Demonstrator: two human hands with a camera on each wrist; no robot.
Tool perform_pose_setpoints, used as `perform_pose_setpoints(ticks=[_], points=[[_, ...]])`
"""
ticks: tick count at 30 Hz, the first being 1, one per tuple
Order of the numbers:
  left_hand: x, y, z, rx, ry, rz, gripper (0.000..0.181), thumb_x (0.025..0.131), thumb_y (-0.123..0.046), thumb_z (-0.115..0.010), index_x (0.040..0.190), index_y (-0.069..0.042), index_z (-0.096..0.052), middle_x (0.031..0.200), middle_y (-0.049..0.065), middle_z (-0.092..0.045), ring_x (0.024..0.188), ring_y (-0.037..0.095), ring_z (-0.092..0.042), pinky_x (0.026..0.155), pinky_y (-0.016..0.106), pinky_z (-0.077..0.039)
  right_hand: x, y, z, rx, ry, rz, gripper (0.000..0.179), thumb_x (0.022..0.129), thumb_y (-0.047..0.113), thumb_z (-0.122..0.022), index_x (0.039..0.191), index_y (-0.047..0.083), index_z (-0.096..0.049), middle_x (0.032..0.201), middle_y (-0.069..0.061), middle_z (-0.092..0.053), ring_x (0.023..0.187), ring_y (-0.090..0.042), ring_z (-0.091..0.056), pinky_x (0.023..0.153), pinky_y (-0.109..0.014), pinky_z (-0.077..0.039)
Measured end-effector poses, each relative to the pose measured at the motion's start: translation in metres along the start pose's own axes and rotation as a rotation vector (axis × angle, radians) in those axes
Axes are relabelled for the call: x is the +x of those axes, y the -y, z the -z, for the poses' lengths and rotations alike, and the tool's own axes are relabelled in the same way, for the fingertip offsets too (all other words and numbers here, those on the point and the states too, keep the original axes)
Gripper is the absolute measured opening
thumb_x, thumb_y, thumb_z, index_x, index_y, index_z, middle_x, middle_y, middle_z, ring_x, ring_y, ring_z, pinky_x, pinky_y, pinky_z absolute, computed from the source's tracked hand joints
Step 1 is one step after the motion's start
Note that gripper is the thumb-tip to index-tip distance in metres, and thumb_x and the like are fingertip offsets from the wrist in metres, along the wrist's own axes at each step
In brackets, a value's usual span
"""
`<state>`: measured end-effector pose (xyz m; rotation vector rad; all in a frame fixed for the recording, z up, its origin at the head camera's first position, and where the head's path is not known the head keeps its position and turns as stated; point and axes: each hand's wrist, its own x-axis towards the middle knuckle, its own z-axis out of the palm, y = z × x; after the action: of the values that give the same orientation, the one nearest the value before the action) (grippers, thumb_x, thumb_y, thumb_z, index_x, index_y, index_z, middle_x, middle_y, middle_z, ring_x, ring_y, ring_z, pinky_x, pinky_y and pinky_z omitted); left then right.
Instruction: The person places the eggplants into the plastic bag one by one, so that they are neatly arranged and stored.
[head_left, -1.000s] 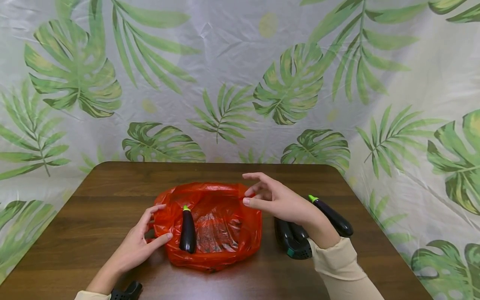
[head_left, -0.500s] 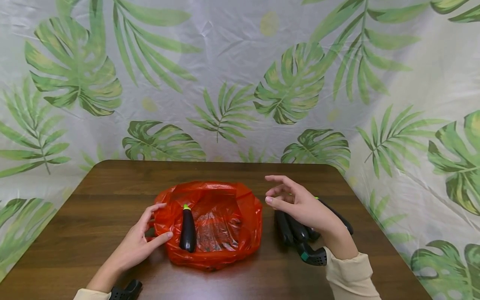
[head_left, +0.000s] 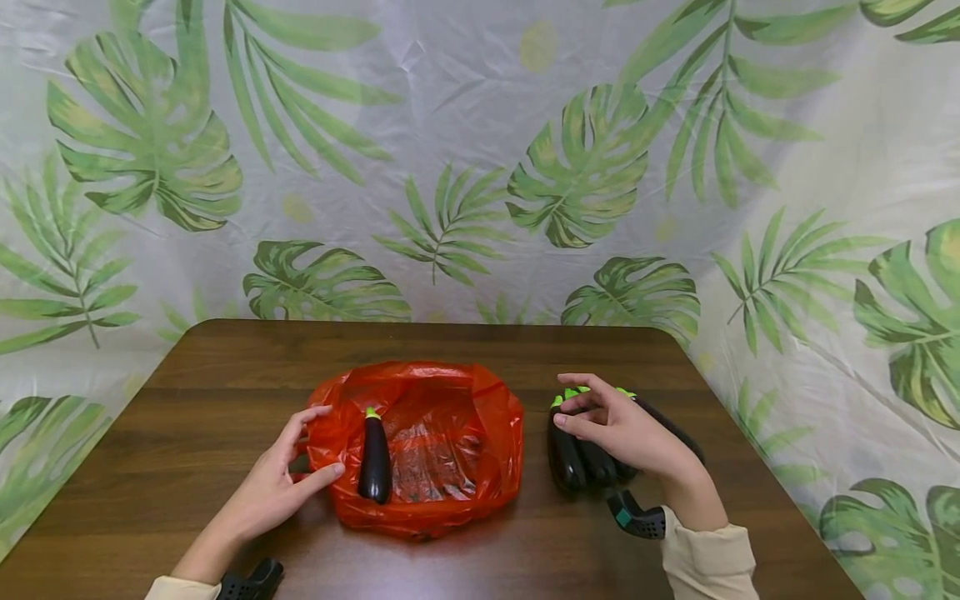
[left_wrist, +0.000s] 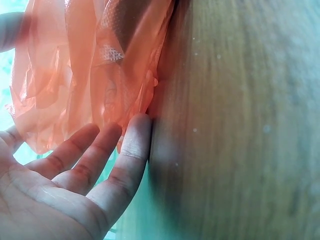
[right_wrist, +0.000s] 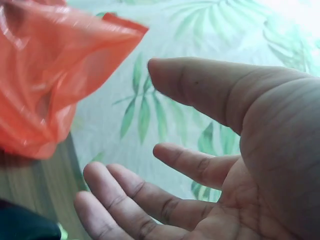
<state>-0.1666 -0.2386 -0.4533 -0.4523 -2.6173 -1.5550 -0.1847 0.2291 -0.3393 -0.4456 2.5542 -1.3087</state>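
A red plastic bag (head_left: 498, 467) lies on the table with its mouth wide and facing up. Inside it, on the left, is one dark eggplant (head_left: 375, 462) with a bright green stem. My left hand (head_left: 273, 479) rests at the bag's left side, thumb and fingers spread; in the left wrist view its fingertips (left_wrist: 137, 132) touch the red plastic. Over on the right my right hand (head_left: 626, 429) hovers above a group of several eggplants (head_left: 566, 454), holding nothing. It partly hides them. The right wrist view shows its thumb and fingers loosely apart.
The brown wooden table (head_left: 240, 358) has rounded far corners. A leaf-print sheet (head_left: 465, 125) hangs behind it and along the sides. Black wrist devices (head_left: 636, 515) sit under both wrists, the right one close to the eggplants.
My right hand has moved from the bag's right edge to the right and slightly down, over the eggplants. The left hand, the bag and the eggplant inside have stayed put.
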Motion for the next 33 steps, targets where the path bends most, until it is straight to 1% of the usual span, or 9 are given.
perform_pose_setpoints(ticks=[4, 10, 13, 17, 22, 25, 33], points=[[0.000, 0.000, 0.000, 0.005, 0.000, -0.001, 0.073, 0.099, -0.022, -0.079, 0.159, -0.018, -0.037, 0.143, 0.021, -0.059, 0.124, 0.046, -0.066, 0.081, 0.028, -0.060, 0.001, -0.009, -0.001, -0.044, -0.001, -0.041, 0.069, 0.106, 0.034, -0.070, 0.162, 0.011, -0.039, 0.141, -0.021, -0.060, 0.122, -0.029, -0.068, 0.099, -0.040, -0.056], [0.000, 0.000, 0.000, 0.003, 0.000, -0.001, 0.073, 0.099, -0.022, -0.079, 0.159, -0.018, -0.038, 0.142, 0.020, -0.060, 0.124, 0.045, -0.067, 0.081, 0.027, -0.060, 0.002, -0.019, -0.003, -0.058, 0.018, -0.090, 0.074, 0.104, 0.036, -0.071, 0.163, 0.009, -0.036, 0.145, -0.027, -0.057, 0.122, -0.034, -0.068, 0.094, -0.042, -0.058], [0.000, 0.000, 0.000, 0.001, -0.001, -0.008, 0.073, 0.099, -0.021, -0.079, 0.159, -0.017, -0.038, 0.142, 0.021, -0.060, 0.124, 0.045, -0.067, 0.081, 0.027, -0.060, 0.004, -0.023, -0.004, -0.052, 0.034, -0.090, 0.076, 0.104, 0.034, -0.072, 0.164, 0.006, -0.034, 0.146, -0.029, -0.055, 0.123, -0.035, -0.067, 0.093, -0.044, -0.059], [0.000, 0.000, 0.000, -0.003, 0.000, -0.014, 0.073, 0.099, -0.021, -0.079, 0.159, -0.017, -0.038, 0.143, 0.021, -0.060, 0.124, 0.046, -0.067, 0.081, 0.027, -0.060, 0.006, -0.028, -0.005, -0.051, 0.050, -0.085, 0.077, 0.104, 0.029, -0.073, 0.164, 0.002, -0.033, 0.146, -0.031, -0.053, 0.123, -0.037, -0.066, 0.095, -0.046, -0.059], [0.000, -0.001, 0.000, -0.013, 0.008, -0.014, 0.073, 0.100, -0.020, -0.078, 0.159, -0.017, -0.037, 0.143, 0.021, -0.059, 0.125, 0.047, -0.066, 0.081, 0.028, -0.060, 0.008, -0.031, -0.006, -0.059, 0.049, -0.107, 0.080, 0.103, 0.032, -0.073, 0.164, 0.002, -0.032, 0.148, -0.031, -0.052, 0.127, -0.039, -0.063, 0.099, -0.050, -0.059], [0.000, 0.000, 0.000, -0.016, 0.010, -0.011, 0.072, 0.100, -0.020, -0.077, 0.159, -0.017, -0.037, 0.143, 0.021, -0.059, 0.125, 0.046, -0.066, 0.081, 0.028, -0.060, 0.010, -0.032, -0.007, -0.069, 0.045, -0.105, 0.080, 0.103, 0.033, -0.074, 0.165, 0.002, -0.033, 0.148, -0.030, -0.052, 0.128, -0.039, -0.063, 0.100, -0.051, -0.058], [0.000, 0.001, -0.001, -0.004, 0.010, -0.008, 0.072, 0.100, -0.022, -0.078, 0.159, -0.016, -0.037, 0.143, 0.022, -0.058, 0.125, 0.047, -0.066, 0.081, 0.028, -0.060, 0.014, -0.036, -0.009, -0.068, 0.046, -0.108, 0.081, 0.102, 0.032, -0.076, 0.164, 0.001, -0.034, 0.143, -0.029, -0.056, 0.122, -0.035, -0.067, 0.097, -0.047, -0.059]])
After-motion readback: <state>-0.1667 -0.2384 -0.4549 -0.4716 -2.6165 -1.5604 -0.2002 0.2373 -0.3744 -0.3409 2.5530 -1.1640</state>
